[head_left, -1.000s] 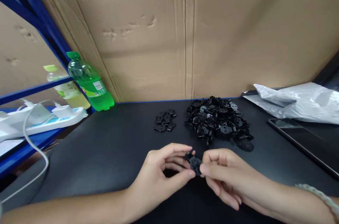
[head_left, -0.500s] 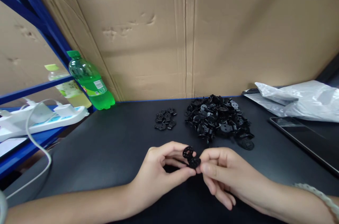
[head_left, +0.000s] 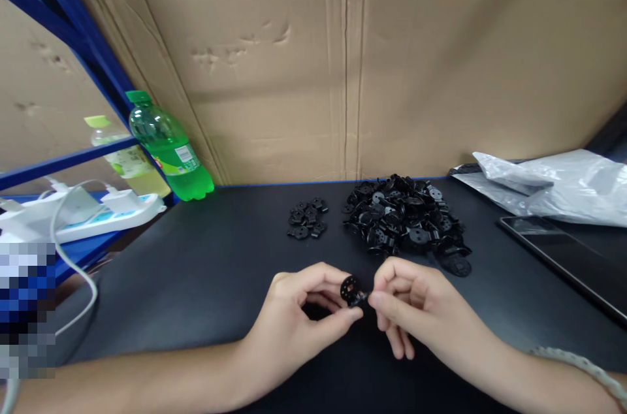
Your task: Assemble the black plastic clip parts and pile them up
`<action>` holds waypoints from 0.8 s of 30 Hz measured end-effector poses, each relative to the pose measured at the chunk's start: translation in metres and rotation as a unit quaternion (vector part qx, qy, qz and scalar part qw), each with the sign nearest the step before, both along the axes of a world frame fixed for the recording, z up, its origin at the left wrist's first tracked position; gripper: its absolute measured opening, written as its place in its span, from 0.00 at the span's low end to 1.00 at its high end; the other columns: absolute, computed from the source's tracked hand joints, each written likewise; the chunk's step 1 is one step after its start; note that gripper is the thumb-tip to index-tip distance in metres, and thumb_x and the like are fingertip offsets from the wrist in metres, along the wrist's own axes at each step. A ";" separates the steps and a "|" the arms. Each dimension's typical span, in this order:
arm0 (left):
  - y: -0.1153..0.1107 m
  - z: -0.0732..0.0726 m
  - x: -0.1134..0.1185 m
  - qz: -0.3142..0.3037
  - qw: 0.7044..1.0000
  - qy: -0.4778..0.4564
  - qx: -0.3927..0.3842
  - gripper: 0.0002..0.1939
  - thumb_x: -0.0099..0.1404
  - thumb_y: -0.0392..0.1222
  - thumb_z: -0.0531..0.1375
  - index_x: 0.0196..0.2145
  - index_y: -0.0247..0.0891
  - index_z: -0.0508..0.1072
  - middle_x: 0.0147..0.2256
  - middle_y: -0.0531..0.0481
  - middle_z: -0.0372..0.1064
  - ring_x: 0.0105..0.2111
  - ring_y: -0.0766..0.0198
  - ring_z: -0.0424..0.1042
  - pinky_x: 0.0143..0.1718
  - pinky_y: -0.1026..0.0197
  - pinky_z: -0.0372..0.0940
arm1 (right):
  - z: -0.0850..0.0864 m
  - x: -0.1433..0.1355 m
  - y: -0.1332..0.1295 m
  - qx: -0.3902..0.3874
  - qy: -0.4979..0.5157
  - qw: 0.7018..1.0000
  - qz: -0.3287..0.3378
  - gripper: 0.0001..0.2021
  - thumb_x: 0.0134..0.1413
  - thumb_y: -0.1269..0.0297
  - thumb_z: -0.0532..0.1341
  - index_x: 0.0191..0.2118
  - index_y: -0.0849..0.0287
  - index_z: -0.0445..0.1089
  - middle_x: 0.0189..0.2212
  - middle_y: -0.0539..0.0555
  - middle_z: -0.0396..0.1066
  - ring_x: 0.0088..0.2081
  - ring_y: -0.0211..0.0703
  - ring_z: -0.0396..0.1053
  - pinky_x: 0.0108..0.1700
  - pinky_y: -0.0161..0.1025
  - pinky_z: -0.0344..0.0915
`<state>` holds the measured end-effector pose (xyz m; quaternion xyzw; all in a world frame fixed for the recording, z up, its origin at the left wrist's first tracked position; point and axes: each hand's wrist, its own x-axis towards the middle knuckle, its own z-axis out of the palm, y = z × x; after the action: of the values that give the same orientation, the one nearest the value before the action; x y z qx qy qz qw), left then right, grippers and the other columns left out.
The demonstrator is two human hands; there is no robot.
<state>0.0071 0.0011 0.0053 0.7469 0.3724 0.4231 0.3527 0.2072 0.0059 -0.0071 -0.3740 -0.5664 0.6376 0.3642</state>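
Between the thumb and fingers of my left hand (head_left: pixel 308 309) is a small black plastic clip (head_left: pixel 350 290) with a round, perforated disc face. The disc stands tilted up, and its lower part lies near my left thumb. My right hand (head_left: pixel 411 303) pinches at the right edge of the clip with thumb and forefinger, its other fingers curled below. What exactly the right fingertips grip is too small to make out. Beyond the hands lie a large heap of similar black clips (head_left: pixel 406 215) and, to its left, a smaller group of black clips (head_left: pixel 307 217).
A black table (head_left: pixel 220 257) meets a cardboard wall (head_left: pixel 274 87). On the left are a green bottle (head_left: pixel 176 159), a paler bottle (head_left: pixel 132 162), a white power strip (head_left: pixel 122 218) and a cable (head_left: pixel 73 260). At right lie a plastic bag (head_left: pixel 563 185) and a dark flat device (head_left: pixel 568 264).
The clip has turned in my left fingers, and its two parts look differently angled. My right hand's lower fingers have curled in and moved up and left.
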 end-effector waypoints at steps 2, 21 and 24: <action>0.001 0.001 -0.003 0.007 0.992 0.052 0.111 0.06 0.60 0.31 0.67 0.36 0.36 0.77 0.28 0.51 0.79 0.25 0.65 0.78 0.29 0.68 0.74 | 0.001 -0.001 -0.002 -0.004 0.015 0.999 0.030 0.15 0.58 0.53 0.64 0.29 0.61 0.68 0.23 0.49 0.72 0.20 0.33 0.71 0.23 0.29 0.67; -0.002 0.000 -0.005 0.002 0.968 0.173 0.180 0.19 0.62 0.36 0.67 0.48 0.40 0.69 0.32 0.53 0.74 0.29 0.64 0.76 0.33 0.65 0.73 | 0.010 0.001 0.000 -0.053 -0.009 0.999 -0.002 0.15 0.47 0.55 0.71 0.33 0.62 0.72 0.21 0.45 0.69 0.23 0.35 0.70 0.26 0.32 0.70; -0.002 0.001 0.002 -0.023 0.996 0.089 0.013 0.15 0.60 0.35 0.67 0.45 0.41 0.72 0.34 0.53 0.75 0.34 0.64 0.77 0.36 0.66 0.74 | 0.008 0.001 0.003 0.002 -0.052 0.999 -0.002 0.12 0.53 0.56 0.66 0.34 0.62 0.73 0.18 0.44 0.67 0.19 0.33 0.68 0.24 0.31 0.66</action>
<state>0.0086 -0.0013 0.0059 0.7944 0.3797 0.3518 0.3178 0.2085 0.0086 0.0008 -0.4075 -0.5852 0.6150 0.3364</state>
